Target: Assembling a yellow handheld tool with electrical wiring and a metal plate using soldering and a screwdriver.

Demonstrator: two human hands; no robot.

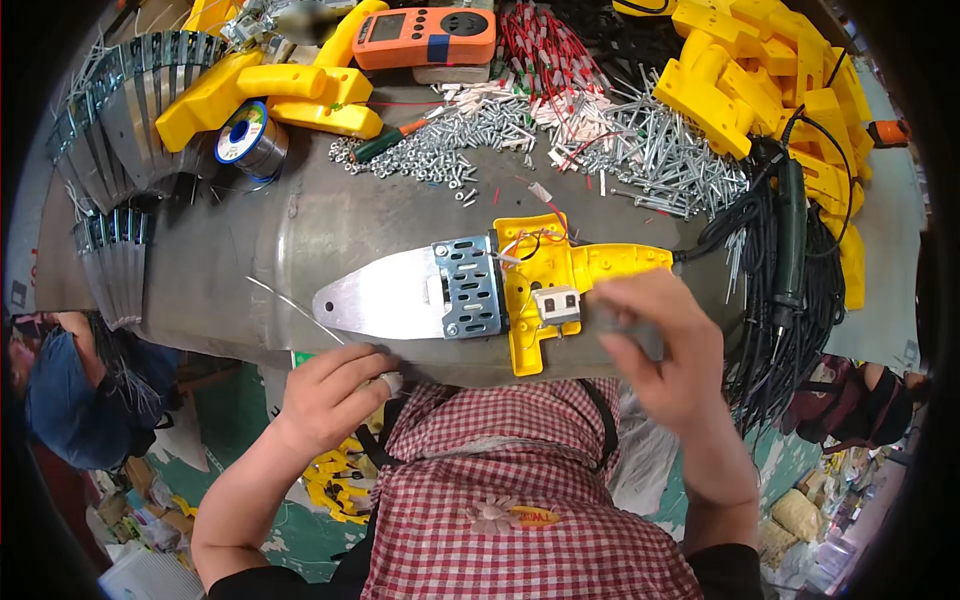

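Note:
In front of me lies a half-built heating tool: an open yellow handle shell [610,262], a perforated metal guard [470,287] and a flat silver plate [390,296] pointing left. A small light-grey block with two dark openings [556,305] sits at the shell's near side, and thin red and white leads run inside the shell. My left hand [338,398] is closed at the table's front edge, with a thin silvery wire [285,302] running out from its fingers. Beside the shell hovers my right hand [665,350], blurred, its thumb and index finger apart, with nothing clearly visible between them.
Loose screws and nuts [440,150] are heaped at the back, near red leads [545,45] and an orange meter [425,38]. Metal plates [140,105] and a solder spool [250,140] stand left. A soldering iron [790,230], black cables [825,290] and yellow shells [760,70] crowd the right.

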